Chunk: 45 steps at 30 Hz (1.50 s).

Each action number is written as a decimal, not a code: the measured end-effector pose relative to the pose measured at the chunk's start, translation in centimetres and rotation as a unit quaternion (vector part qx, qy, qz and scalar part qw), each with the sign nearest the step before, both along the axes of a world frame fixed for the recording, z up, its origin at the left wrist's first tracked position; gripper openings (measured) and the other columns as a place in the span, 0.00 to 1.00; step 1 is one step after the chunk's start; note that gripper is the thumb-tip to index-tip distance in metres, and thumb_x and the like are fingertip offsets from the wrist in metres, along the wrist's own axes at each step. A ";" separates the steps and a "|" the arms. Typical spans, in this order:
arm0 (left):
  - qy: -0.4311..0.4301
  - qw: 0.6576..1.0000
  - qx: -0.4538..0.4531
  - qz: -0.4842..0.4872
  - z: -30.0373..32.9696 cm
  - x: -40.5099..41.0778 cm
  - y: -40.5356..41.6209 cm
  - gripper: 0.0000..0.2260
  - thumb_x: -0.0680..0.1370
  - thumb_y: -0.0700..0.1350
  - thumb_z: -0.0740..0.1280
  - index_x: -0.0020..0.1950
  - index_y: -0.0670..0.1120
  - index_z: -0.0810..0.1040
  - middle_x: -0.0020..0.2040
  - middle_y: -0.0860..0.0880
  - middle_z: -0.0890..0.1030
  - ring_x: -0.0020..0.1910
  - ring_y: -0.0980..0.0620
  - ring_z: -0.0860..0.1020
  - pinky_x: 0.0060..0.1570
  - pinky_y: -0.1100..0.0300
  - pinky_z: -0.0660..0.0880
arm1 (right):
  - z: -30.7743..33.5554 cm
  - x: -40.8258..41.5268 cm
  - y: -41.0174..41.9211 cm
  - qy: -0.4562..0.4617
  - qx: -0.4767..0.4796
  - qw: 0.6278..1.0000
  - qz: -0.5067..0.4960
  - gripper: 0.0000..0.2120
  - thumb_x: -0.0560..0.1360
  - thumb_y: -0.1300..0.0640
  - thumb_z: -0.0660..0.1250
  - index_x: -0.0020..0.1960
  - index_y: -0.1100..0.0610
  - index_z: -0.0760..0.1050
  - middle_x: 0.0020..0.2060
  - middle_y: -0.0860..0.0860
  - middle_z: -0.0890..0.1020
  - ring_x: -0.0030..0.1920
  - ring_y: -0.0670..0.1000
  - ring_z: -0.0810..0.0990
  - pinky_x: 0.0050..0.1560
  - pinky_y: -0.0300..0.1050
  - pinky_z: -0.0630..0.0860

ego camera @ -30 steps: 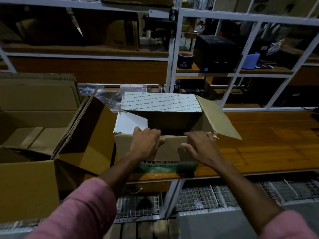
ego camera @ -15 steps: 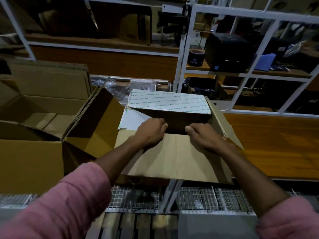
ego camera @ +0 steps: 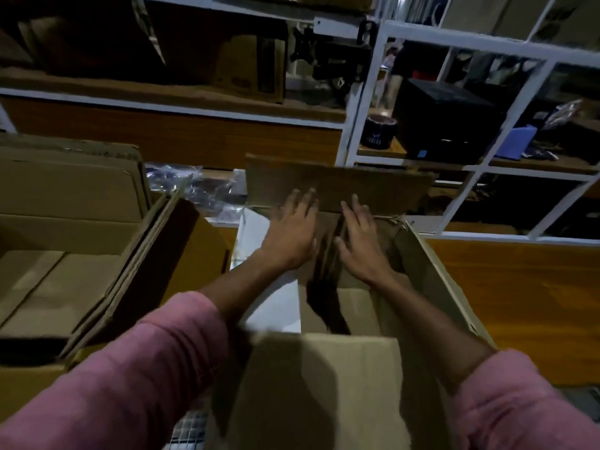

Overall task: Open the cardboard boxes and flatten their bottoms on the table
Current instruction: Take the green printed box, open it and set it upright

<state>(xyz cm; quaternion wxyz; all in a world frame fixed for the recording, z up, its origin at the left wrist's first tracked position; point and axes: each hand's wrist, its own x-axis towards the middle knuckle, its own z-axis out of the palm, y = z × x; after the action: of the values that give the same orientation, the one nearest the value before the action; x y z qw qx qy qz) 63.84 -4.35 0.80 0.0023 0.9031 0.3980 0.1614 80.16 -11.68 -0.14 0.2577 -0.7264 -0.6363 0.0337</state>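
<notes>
Cardboard: brown and creased, the open box (ego camera: 341,368) filled the lower centre of the frame, resting on the orange wooden table (ego camera: 506,303).
My left hand (ego camera: 292,235): flat, fingers spread, palm pressed down inside the box on its bottom flaps, just left of the centre seam.
My right hand (ego camera: 363,245): also flat and splayed, pressed on the bottom just right of that seam; the two hands lay close, not touching.
Grip: neither hand pinched anything; both pushed with open palms.
Far flap (ego camera: 337,186): stood up beyond my fingertips, at mid-frame.
Right flap (ego camera: 438,274): leaned outward over the table.
Near flap (ego camera: 324,384): hung toward me, at the bottom of the frame.
White sheet (ego camera: 276,297): lay along the box's left inner side, under my left forearm.
Sleeves (ego camera: 130,378): pink, pushed up on both arms.
Second box (ego camera: 74,241): open, at the left of the frame, just beside mine.
Shelving (ego camera: 360,92): white metal frame across the top, with a dark tape roll (ego camera: 378,133) at upper right.
</notes>
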 end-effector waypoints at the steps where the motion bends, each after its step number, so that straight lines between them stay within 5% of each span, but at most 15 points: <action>1: 0.007 1.000 -0.004 0.018 -0.3 0.2 1.6 0.36 0.81 0.49 0.64 0.83 0.46 0.46 0.83 0.45 0.43 0.81 0.39 0.43 0.76 0.32 0.49 | 0.1 0.3 1.2 -0.010 -0.006 1.000 -0.014 0.34 0.82 0.56 0.63 0.82 0.54 0.50 0.82 0.51 0.46 0.81 0.55 0.42 0.77 0.49 0.42; 4: 0.070 0.995 -0.034 0.069 -1.2 0.9 5.2 0.40 0.79 0.46 0.68 0.82 0.46 0.46 0.83 0.44 0.44 0.81 0.37 0.44 0.74 0.28 0.44 | -0.7 1.6 4.4 -0.052 -0.028 0.997 -0.047 0.31 0.80 0.58 0.65 0.80 0.56 0.57 0.80 0.54 0.59 0.80 0.58 0.50 0.79 0.60 0.53; 9: 0.083 0.993 -0.004 0.079 -2.5 1.4 7.0 0.29 0.76 0.41 0.69 0.75 0.47 0.64 0.71 0.41 0.72 0.70 0.38 0.70 0.69 0.31 0.61 | -2.0 2.5 7.2 -0.111 -0.069 0.990 -0.061 0.21 0.78 0.56 0.69 0.69 0.53 0.70 0.69 0.55 0.73 0.69 0.60 0.67 0.66 0.59 0.72; 15: 0.039 0.997 0.012 0.063 -2.6 1.2 8.1 0.17 0.77 0.39 0.66 0.66 0.50 0.73 0.59 0.45 0.81 0.59 0.42 0.78 0.63 0.40 0.68 | -2.9 2.6 8.6 -0.155 -0.037 0.982 -0.103 0.13 0.77 0.57 0.69 0.61 0.52 0.74 0.60 0.56 0.77 0.61 0.61 0.71 0.56 0.56 0.71; 20: 0.036 0.999 0.032 0.019 -1.9 1.2 6.6 0.31 0.76 0.40 0.69 0.77 0.46 0.64 0.74 0.41 0.69 0.74 0.38 0.65 0.71 0.30 0.59 | -1.9 3.3 7.8 -0.076 -0.035 0.995 -0.052 0.19 0.75 0.64 0.70 0.65 0.55 0.75 0.62 0.56 0.76 0.63 0.58 0.69 0.61 0.56 0.72; 23: 0.035 0.995 0.085 -0.041 -0.3 1.6 4.1 0.18 0.79 0.45 0.66 0.69 0.46 0.71 0.67 0.41 0.76 0.68 0.39 0.71 0.68 0.33 0.64 | -0.3 3.1 7.0 -0.026 0.028 0.998 -0.041 0.15 0.76 0.68 0.68 0.60 0.59 0.80 0.57 0.55 0.80 0.61 0.57 0.73 0.64 0.56 0.71; 27: 0.133 0.971 -0.143 -0.135 1.4 2.3 0.3 0.09 0.84 0.47 0.60 0.60 0.45 0.75 0.54 0.42 0.80 0.46 0.45 0.75 0.49 0.52 0.69 | 1.5 2.3 3.5 0.018 0.038 0.999 -0.029 0.09 0.80 0.64 0.65 0.57 0.59 0.80 0.52 0.55 0.82 0.53 0.51 0.77 0.54 0.43 0.72; 31: 0.303 0.885 -0.336 -0.113 2.6 1.1 -4.6 0.16 0.85 0.52 0.58 0.62 0.41 0.77 0.58 0.40 0.78 0.52 0.46 0.77 0.55 0.53 0.72 | 3.4 1.1 -1.7 0.028 -0.120 0.991 0.045 0.09 0.81 0.57 0.65 0.58 0.56 0.82 0.52 0.50 0.84 0.51 0.47 0.80 0.50 0.40 0.71; 34: 0.393 0.893 -0.207 -0.068 4.5 0.6 -6.9 0.13 0.84 0.55 0.57 0.48 0.49 0.75 0.56 0.45 0.75 0.68 0.43 0.72 0.71 0.45 0.60 | 4.8 0.1 -6.9 0.098 -0.283 0.949 0.099 0.11 0.82 0.52 0.64 0.56 0.55 0.82 0.51 0.48 0.85 0.50 0.48 0.83 0.49 0.44 0.78; 37: 0.424 0.902 -0.040 -0.067 7.6 1.6 -9.3 0.14 0.84 0.55 0.57 0.44 0.50 0.73 0.53 0.47 0.79 0.64 0.44 0.76 0.72 0.33 0.57 | 5.6 -1.1 -11.9 0.194 -0.286 0.927 0.143 0.14 0.82 0.49 0.64 0.54 0.58 0.82 0.48 0.51 0.87 0.49 0.50 0.86 0.51 0.49 0.81; 40: 0.415 0.908 0.048 -0.020 9.7 1.8 -11.4 0.11 0.84 0.52 0.61 0.61 0.50 0.78 0.60 0.48 0.82 0.67 0.46 0.75 0.74 0.30 0.50 | 5.5 -1.8 -15.1 0.179 -0.294 0.919 0.191 0.12 0.78 0.43 0.69 0.52 0.51 0.83 0.43 0.56 0.86 0.40 0.54 0.84 0.45 0.53 0.81; 45: 0.387 0.909 0.118 0.097 10.9 -2.1 -14.3 0.10 0.82 0.48 0.64 0.42 0.49 0.75 0.52 0.47 0.83 0.62 0.46 0.77 0.77 0.37 0.47 | 2.4 -3.4 -16.7 -0.005 -0.185 0.973 0.140 0.14 0.77 0.50 0.70 0.63 0.45 0.79 0.51 0.49 0.84 0.52 0.52 0.82 0.49 0.49 0.78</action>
<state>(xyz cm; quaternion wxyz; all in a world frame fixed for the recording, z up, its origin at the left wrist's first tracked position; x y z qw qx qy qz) 61.70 -18.68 11.72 -0.2744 0.8454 0.4310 -0.1556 76.74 -28.38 2.26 0.1083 -0.6650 -0.7160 0.1828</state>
